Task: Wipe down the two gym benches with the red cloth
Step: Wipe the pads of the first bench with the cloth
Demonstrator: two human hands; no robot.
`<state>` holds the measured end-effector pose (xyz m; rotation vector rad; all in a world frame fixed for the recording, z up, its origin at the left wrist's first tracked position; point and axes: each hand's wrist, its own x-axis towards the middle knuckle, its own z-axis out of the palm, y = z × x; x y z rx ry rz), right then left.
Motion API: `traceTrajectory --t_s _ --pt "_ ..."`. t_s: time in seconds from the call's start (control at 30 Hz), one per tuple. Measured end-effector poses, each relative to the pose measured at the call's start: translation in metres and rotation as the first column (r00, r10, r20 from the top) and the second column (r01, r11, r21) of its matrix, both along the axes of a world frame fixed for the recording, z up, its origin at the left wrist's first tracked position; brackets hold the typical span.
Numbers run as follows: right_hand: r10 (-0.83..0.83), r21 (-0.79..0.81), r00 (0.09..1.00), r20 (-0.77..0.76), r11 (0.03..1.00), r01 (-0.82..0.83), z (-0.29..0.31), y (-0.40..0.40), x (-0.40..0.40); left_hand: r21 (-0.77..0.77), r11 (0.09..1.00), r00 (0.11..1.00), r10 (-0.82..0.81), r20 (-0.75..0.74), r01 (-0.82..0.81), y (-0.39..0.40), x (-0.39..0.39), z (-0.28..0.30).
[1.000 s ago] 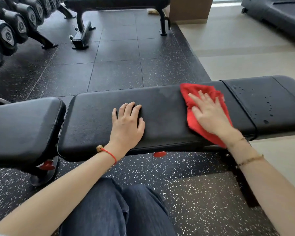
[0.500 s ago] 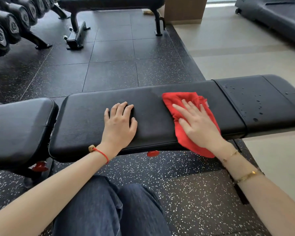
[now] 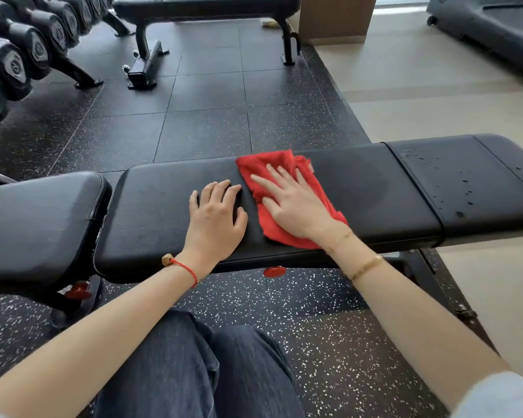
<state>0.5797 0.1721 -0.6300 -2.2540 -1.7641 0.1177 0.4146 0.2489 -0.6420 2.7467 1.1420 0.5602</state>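
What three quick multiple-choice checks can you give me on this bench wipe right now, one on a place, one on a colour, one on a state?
1. Where does the red cloth lie?
A. on the long middle pad of the near bench
B. on the floor
C. on the far bench

2. What colour is the cord on the left wrist?
A. blue
B. red
C. white

3. What state is the right-end pad in?
A. dotted with water droplets
B. covered by the cloth
C. folded upright

Answers:
1 A, the right hand presses the cloth flat on the middle pad, beside the left hand.
2 B, a red cord bracelet circles that wrist.
3 A, droplets speckle the pad, and the cloth lies clear of it.
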Motion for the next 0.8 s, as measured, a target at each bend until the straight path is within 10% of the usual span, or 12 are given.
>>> traceTrajectory --t_s 0.33,0.6,0.8 --pt "-0.447 -0.114 0.895 0.018 0.888 0.446 0.009 -0.021 0.106 0.013 1.000 1.000 0.006 -0.024 -0.006 -0.001 0.001 0.001" --pt "-0.069 -0.001 0.997 0.033 0.998 0.069 0.001 -0.017 -0.004 -0.009 1.000 1.000 0.000 0.006 0.000 0.000 0.000 0.001" --pt "-0.253 0.052 0.966 0.046 0.967 0.250 -0.004 -0.085 0.028 -0.020 0.999 0.999 -0.035 -0.010 0.035 0.001 -0.005 0.000"
